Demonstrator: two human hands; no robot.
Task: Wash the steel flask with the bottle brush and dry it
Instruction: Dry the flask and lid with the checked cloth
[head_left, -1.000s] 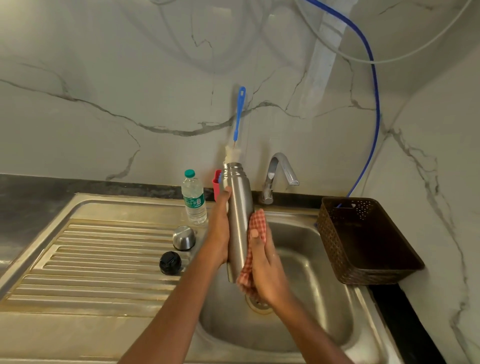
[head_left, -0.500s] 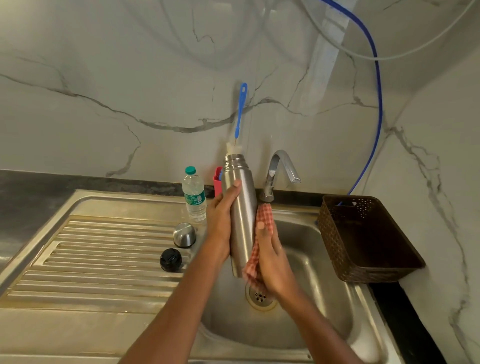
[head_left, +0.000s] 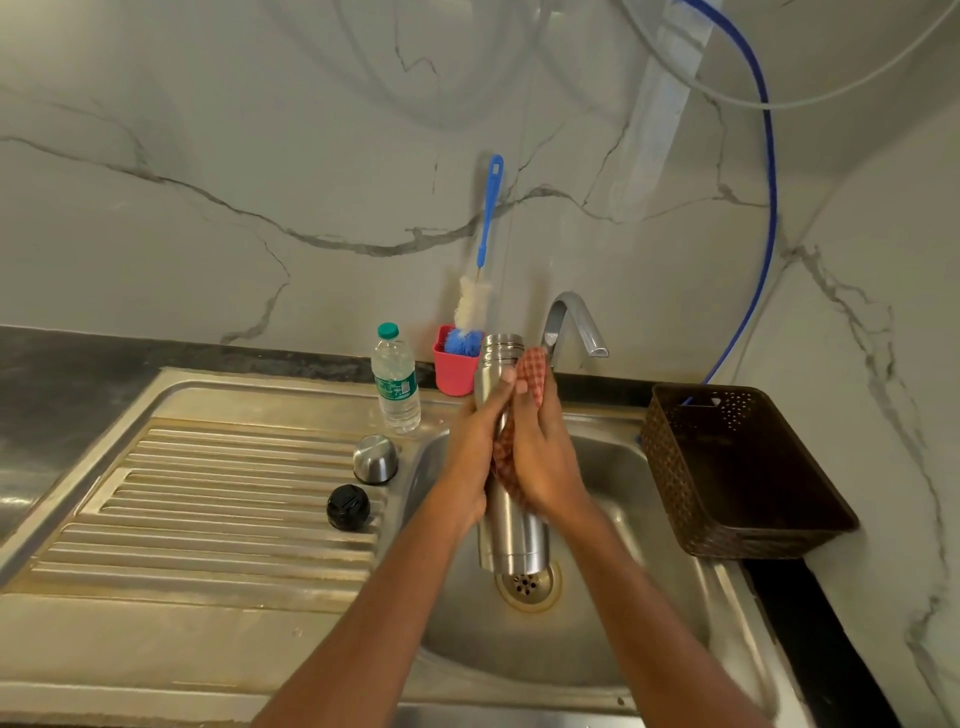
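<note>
The steel flask (head_left: 511, 540) stands upright above the sink basin (head_left: 639, 488), its mouth open at the top. My left hand (head_left: 475, 452) grips its left side around the middle. My right hand (head_left: 540, 457) presses a red checked cloth (head_left: 531, 373) against the flask's right side, and the cloth reaches up to the neck. The bottle brush (head_left: 480, 270), with a blue handle and white and blue bristles, stands in a pink cup (head_left: 453, 371) behind the flask. On the draining board lie the steel cup lid (head_left: 375, 459) and the black stopper (head_left: 348, 507).
A small plastic water bottle (head_left: 396, 387) stands at the back of the draining board (head_left: 208, 499). The tap (head_left: 571, 325) rises behind the flask. A dark brown perforated basket (head_left: 737, 467) sits on the counter right of the basin. A blue hose (head_left: 763, 208) hangs down the wall.
My right hand has slid the cloth up the flask from its lower half to the neck. The view has shifted, and the brush and pink cup now show left of the flask.
</note>
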